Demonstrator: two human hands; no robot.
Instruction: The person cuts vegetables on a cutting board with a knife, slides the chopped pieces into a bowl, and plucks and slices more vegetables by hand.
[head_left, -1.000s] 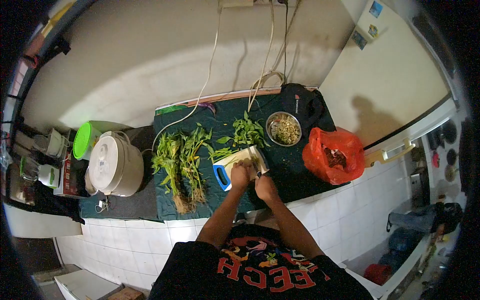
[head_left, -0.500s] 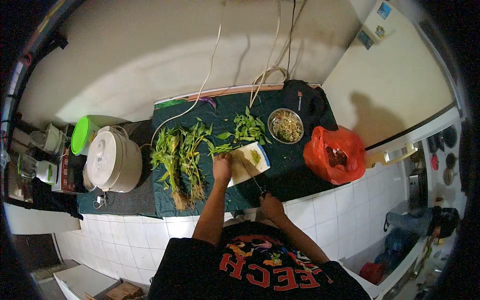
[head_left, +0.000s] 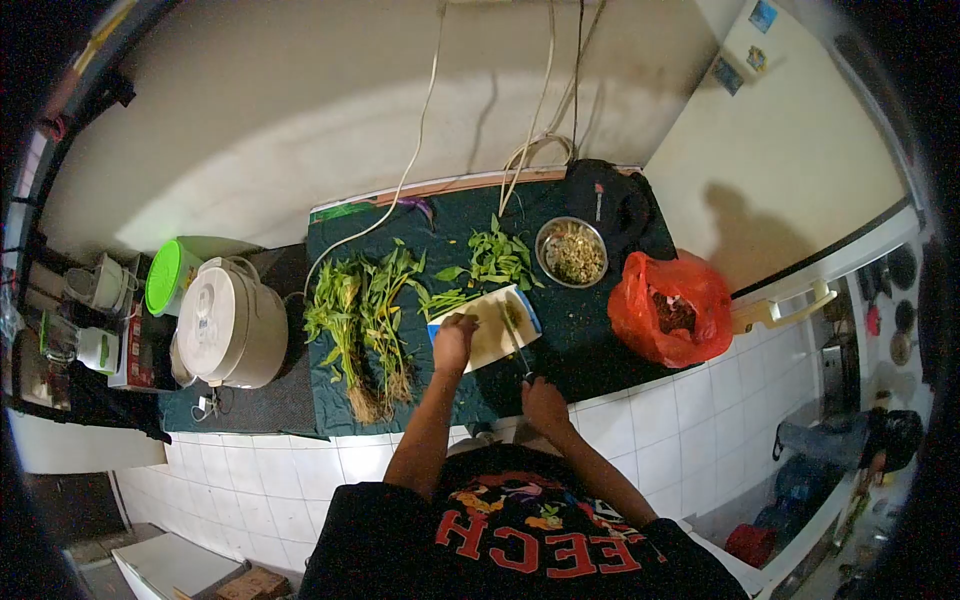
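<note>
Over the cutting board (head_left: 486,346), the knife (head_left: 520,351) has shifted to the chopped greens (head_left: 515,313), right hand (head_left: 546,405) clasping it, fingers curled; left hand (head_left: 455,342), fingers too blurred to tell

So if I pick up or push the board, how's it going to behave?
The board is probably stiff, as its edges look straight and it shows no sag. Since it lies flat, it would more likely slide than roll if pushed. The loose chopped greens near its right end could spill if it's tilted.
</note>
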